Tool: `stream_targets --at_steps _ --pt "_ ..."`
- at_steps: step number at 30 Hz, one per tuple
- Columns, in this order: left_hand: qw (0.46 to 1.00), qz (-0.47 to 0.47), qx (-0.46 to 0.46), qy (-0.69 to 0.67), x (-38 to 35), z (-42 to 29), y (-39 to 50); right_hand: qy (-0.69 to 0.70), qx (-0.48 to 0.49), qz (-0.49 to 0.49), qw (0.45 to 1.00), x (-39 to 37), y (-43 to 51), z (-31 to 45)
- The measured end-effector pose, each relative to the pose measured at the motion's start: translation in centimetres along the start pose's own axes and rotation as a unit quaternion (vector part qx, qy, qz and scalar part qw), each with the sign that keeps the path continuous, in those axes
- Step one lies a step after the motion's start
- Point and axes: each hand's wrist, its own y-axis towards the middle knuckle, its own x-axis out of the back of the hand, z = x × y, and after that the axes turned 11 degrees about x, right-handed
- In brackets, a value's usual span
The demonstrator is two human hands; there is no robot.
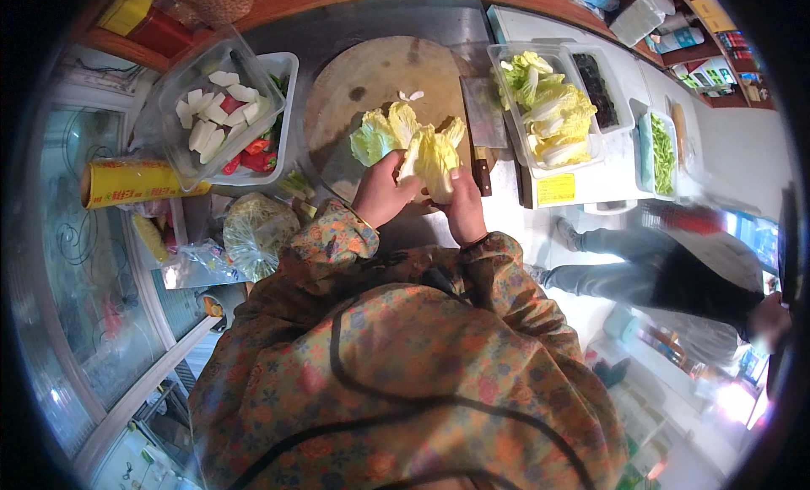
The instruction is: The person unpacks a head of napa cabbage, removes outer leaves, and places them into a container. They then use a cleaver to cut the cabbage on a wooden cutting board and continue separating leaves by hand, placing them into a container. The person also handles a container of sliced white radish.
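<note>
My left hand [387,191] and my right hand [465,208] hold a napa cabbage leaf [433,157] between them, over the near part of a round wooden chopping board [380,66]. More cabbage leaves [378,135] lie on the board just beyond my left hand. Two small pale scraps [411,95] rest behind them. At the board's right edge lies a cleaver [484,113], its wooden handle towards me. To the right, a clear plastic container [497,78] is filled with cabbage leaves [557,119].
At the left, a clear container of white chunks [218,110] sits tilted over a white tub [290,78] with red peppers [258,157]. Near it are a yellow roll [142,183] and a bagged bundle [261,230]. Tubs of dark [595,88] and green food [662,154] stand right. A person [664,268] stands at the right.
</note>
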Motion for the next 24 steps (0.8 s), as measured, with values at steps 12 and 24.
stream_targets --at_steps 12,24 --pt "0.971 -0.163 -0.119 0.13 -0.3 -2.3 1.5 -0.034 0.049 -0.086 0.994 0.8 0.1 0.0" --pt "0.995 0.003 0.036 -0.092 1.1 -1.3 -0.1 0.096 -0.03 0.014 0.995 -1.3 -1.3 1.6"
